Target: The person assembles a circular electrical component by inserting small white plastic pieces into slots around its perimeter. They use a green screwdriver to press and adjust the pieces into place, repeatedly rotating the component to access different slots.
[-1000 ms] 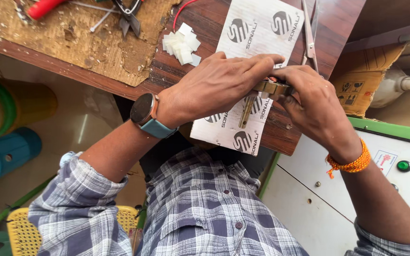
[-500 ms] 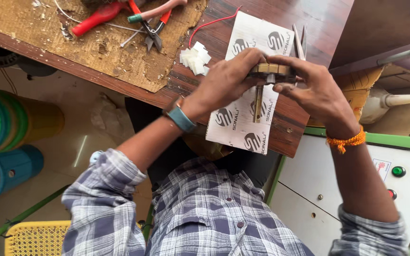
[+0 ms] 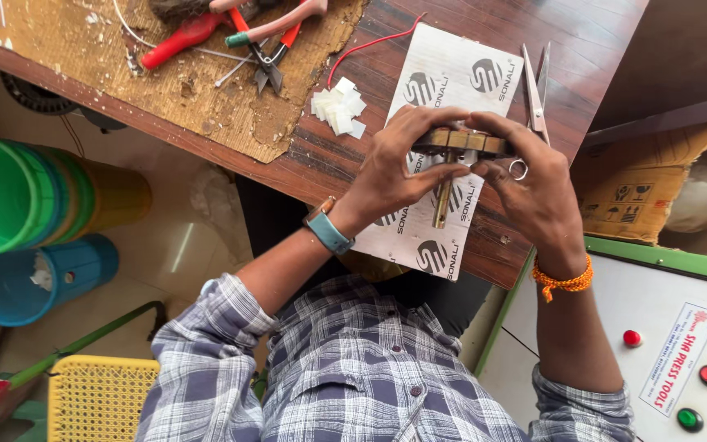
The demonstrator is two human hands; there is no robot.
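- Head view, looking down over a dark wooden workbench [image 3: 484, 33] at a person in a checked shirt, both bare hands raised just above the bench edge.
- Left hand [image 3: 398, 168]: fingers curled over the left end of a brass-coloured part [image 3: 461, 143], thumb pressed up from below. Grip is closed on the part. A wristwatch with a light blue strap [image 3: 327, 229] sits on this wrist.
- Right hand [image 3: 533, 188]: fingers wrapped over the right end of the same part, closed on it. An orange thread band [image 3: 562, 280] circles the wrist.
- Brass-coloured part: a flat, round-edged body held level between the two hands, with a metal shaft [image 3: 443, 200] hanging straight down from its middle. It is held above a white printed sheet [image 3: 443, 82] lying on the bench; whether the shaft tip touches the sheet cannot be told.
- Scissors [image 3: 535, 90] lie on the bench at the sheet's right edge, blades pointing away from the person, partly hidden by the right hand.
- Small pile of white squares [image 3: 339, 110] lies just left of the sheet; a red wire [image 3: 370, 47] curves beside it.
- Brown mat [image 3: 198, 90] covers the bench's left part, carrying red-handled pliers [image 3: 267, 37] and a red-handled tool [image 3: 177, 37].
- Green and blue buckets [image 3: 18, 205] stand on the floor at left.
- White panel with red and green buttons [image 3: 681, 360] at lower right.
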